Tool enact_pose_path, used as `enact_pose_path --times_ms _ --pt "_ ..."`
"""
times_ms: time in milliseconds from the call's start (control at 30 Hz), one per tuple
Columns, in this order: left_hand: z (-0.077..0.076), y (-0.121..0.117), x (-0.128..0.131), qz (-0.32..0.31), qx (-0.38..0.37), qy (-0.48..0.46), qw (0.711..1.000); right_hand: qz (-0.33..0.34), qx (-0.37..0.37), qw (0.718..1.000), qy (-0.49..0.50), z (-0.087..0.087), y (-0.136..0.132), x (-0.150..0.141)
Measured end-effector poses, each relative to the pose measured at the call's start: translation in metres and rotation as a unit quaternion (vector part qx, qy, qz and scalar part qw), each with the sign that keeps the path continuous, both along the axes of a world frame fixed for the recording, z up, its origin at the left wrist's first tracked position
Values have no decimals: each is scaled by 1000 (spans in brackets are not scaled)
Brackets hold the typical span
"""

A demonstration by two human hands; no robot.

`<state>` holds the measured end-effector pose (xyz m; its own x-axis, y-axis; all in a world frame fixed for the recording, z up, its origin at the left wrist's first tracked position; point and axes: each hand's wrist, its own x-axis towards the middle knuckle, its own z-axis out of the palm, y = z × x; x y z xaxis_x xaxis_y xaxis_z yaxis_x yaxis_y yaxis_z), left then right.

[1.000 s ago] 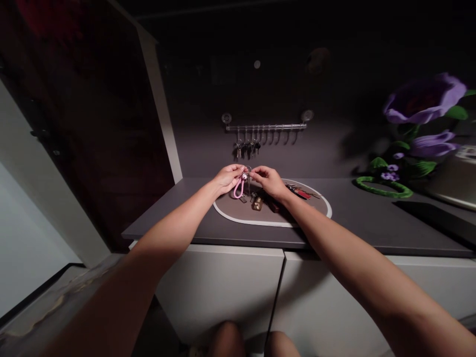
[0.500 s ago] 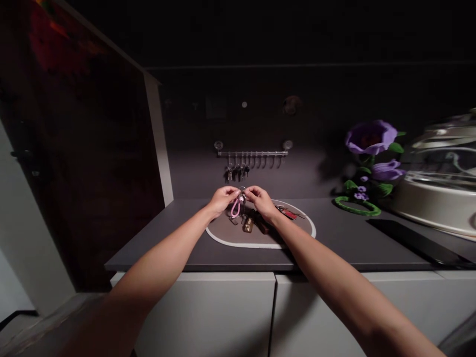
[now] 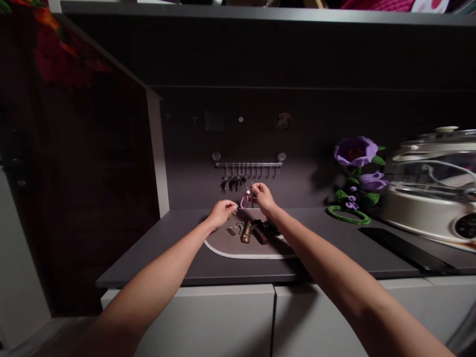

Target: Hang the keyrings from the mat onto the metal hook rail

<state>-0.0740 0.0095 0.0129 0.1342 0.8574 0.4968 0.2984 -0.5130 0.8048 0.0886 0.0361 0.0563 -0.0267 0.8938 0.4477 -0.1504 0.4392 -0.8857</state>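
My right hand [image 3: 264,198] pinches a keychain with a pink loop strap [image 3: 244,201], held up just below the hook rail [image 3: 249,164]. A white bead and metal parts hang close to its fingertips. Lower and to the left, my left hand [image 3: 222,213] is closed in a pinch above the mat; a small shiny bit shows under its fingertips, too small to name. Several keys [image 3: 234,182] hang from the rail's left hooks. Below my hands, on the oval mat [image 3: 230,254], lie a brown key fob [image 3: 246,233], a dark brown bar-shaped piece [image 3: 260,235] and a small metal tag [image 3: 231,231].
Purple felt flowers [image 3: 356,151] with a green ring base stand at the right, beside a cream appliance with a clear lid [image 3: 420,208]. A black flat slab [image 3: 405,248] lies before them on the grey counter [image 3: 156,253]. A shelf [image 3: 238,14] crosses overhead.
My hands have come apart. The right has lifted the pink-strap keychain up toward the rail, while the left stays lower over the mat. My view has tilted upward.
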Motion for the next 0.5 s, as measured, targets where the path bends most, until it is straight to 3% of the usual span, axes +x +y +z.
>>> enact_pose_path --times_ms 267,500 --pt "-6 7 -2 -4 7 33 999 -75 -10 997 -20 38 26 -1" --pt "-3 3 -1 9 10 43 999 -157 -28 986 -57 48 51 -10"
